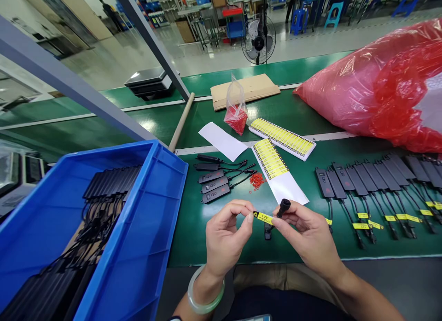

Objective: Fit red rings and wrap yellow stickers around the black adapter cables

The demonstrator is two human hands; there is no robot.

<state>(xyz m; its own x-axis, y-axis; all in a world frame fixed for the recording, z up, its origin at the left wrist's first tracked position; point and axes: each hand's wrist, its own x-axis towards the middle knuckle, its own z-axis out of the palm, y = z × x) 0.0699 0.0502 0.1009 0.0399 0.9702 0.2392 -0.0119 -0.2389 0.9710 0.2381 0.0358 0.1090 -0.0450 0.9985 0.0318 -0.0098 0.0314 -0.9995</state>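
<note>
Between my hands is a yellow and black label (264, 217) printed "12V". My left hand (228, 238) is closed, pinching the label's left end between thumb and forefinger. Closed as well, my right hand (309, 236) grips a black cable connector (284, 205) and the label's right end, where the two meet. Part of a black controller box (267, 231) shows below the label; its cable is mostly hidden by my fingers. Beyond my hands lie a partly used label sheet (271, 160) and a small pile of red rings (256, 179).
Black boxes with cables (216, 194) lie left of the rings. Labelled boxes (359, 180) form a row at right. A blue bin (169, 187) holds more. Behind are another label sheet (283, 139), white paper (224, 141), a small bag (236, 118), cardboard (258, 87) and a large red bag (348, 86).
</note>
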